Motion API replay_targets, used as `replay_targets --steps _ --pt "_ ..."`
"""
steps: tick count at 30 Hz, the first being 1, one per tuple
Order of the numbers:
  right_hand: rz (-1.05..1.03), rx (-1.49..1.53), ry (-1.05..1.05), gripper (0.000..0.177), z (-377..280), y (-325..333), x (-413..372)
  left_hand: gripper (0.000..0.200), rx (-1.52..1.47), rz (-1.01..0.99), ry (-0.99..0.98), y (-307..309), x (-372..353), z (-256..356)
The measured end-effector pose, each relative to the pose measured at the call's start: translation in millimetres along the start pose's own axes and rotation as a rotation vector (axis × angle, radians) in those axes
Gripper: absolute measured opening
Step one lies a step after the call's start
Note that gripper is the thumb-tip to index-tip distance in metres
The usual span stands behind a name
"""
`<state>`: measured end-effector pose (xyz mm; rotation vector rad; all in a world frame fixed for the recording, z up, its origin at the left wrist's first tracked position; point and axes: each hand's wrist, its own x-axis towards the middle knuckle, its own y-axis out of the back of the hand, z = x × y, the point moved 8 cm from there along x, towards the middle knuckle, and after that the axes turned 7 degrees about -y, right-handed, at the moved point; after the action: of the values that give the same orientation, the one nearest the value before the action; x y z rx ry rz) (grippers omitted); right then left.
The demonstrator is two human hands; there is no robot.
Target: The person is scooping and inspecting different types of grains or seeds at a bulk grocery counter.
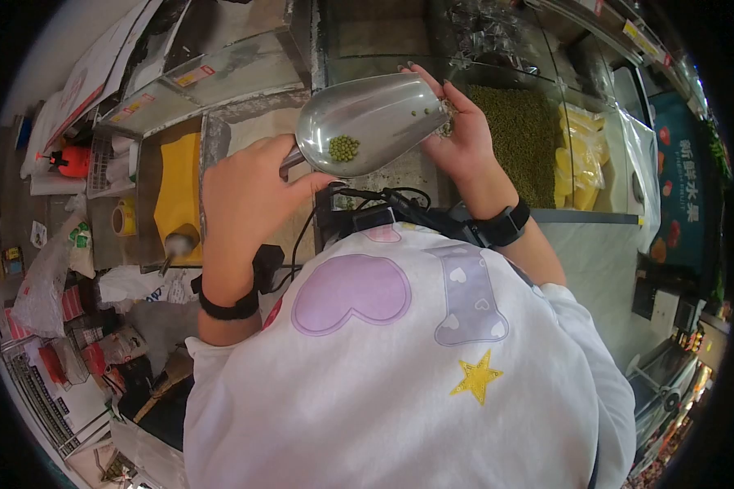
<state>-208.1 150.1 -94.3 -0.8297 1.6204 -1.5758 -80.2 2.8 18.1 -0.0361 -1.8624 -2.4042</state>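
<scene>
A shiny metal scoop lies tilted across the middle of the view, its handle in my closed left hand. A small cluster of green mung beans sits near the handle end of its bowl, and a few single beans lie close to its lip. Around that lip is my right hand, palm up and cupped, with fingers stretched out and partly hidden by the scoop. Small pale bits show at its palm; I cannot make out exactly what they are.
To the right, a bin of mung beans adjoins one with yellow packets. A bin with yellow material and a second metal scoop are at the left. Black cables run near my chest.
</scene>
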Motion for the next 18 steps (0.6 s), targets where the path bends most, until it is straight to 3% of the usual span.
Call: replay_targets --steps 7,10,13,16,18 --pt "0.094 -0.071 0.064 0.044 -1.4 1.0 0.0 0.045 -0.012 -0.033 0.009 1.3 -3.8 -0.8" --pt "-0.010 -0.033 -0.009 0.045 3.0 -2.4 1.4 0.044 0.091 -0.055 0.026 3.7 -2.8 -0.1" --pt "0.105 -0.061 0.051 0.045 0.6 4.5 1.9 0.043 0.039 -0.023 0.044 5.4 -4.3 -1.6" --pt "-0.065 0.013 -0.032 0.045 2.5 0.6 4.0 0.043 0.061 -0.065 0.060 2.7 -4.7 -4.8" --pt "0.030 -0.025 0.010 0.045 1.5 3.0 2.9 0.042 0.043 -0.052 0.060 2.5 -4.6 -5.3"
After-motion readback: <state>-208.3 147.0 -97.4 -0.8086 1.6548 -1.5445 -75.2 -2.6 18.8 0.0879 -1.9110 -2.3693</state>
